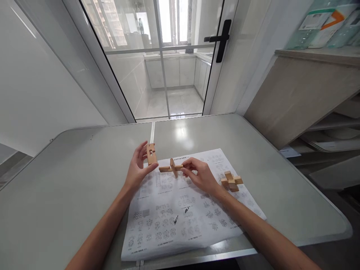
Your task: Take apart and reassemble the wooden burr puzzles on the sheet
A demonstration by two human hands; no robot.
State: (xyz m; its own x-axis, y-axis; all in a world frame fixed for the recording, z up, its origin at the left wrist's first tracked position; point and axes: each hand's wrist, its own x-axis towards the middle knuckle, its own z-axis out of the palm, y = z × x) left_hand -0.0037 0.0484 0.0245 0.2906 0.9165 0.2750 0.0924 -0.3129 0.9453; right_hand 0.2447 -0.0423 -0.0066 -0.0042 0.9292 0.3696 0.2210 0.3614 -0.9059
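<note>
My left hand [138, 163] grips a flat wooden puzzle piece [151, 154] with a cut-out in its middle, holding it upright between thumb and fingers. In my right hand [198, 171] is the end of a wooden stick [165, 169], pinched between thumb and fingertips. A flat wooden disc or plate [173, 168] sits across that stick, seen nearly edge-on. The two wooden parts are close together but apart, above a printed sheet [197, 232] with rows of small diagrams. Right of my right hand, an interlocked wooden burr puzzle [231, 181] rests on the sheet.
The sheet lies on a grey-green table [70, 180] with a raised metal rim. Beyond it stands a glass door with a black handle [223, 39]. On the right, a wooden shelf unit [298, 90] carries plastic-wrapped bottles [320, 26].
</note>
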